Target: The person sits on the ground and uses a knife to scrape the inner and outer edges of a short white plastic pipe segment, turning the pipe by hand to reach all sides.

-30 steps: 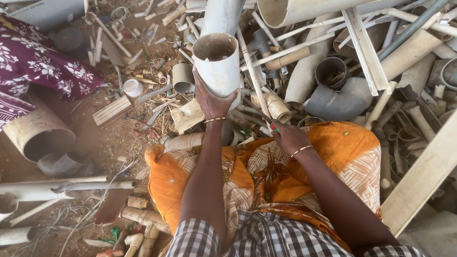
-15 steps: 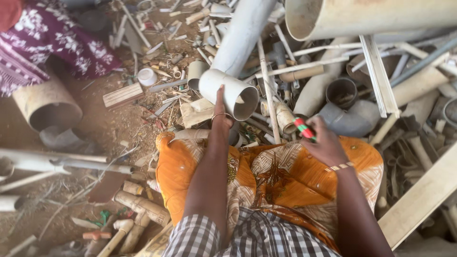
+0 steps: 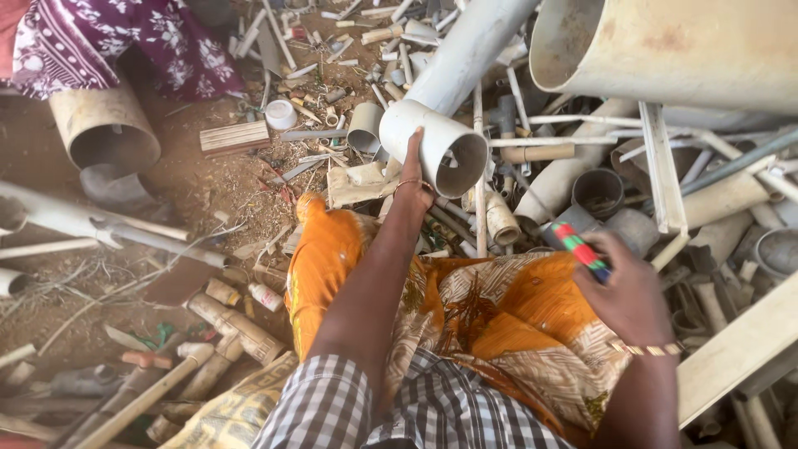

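Left hand [image 3: 413, 179] on white pipe [image 3: 449, 100] rim, clutter crowding

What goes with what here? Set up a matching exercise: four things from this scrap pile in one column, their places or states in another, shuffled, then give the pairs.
Things:
1. left hand
2. right hand
3. white pipe
4. wooden block

Places or states:
A. lying on the dirt, apart from both hands
B. holding a red and green striped tool
C. open end facing the camera, gripped at its rim
D. gripping the pipe's wide end

Pairs: 1-D, 2-B, 3-C, 4-A
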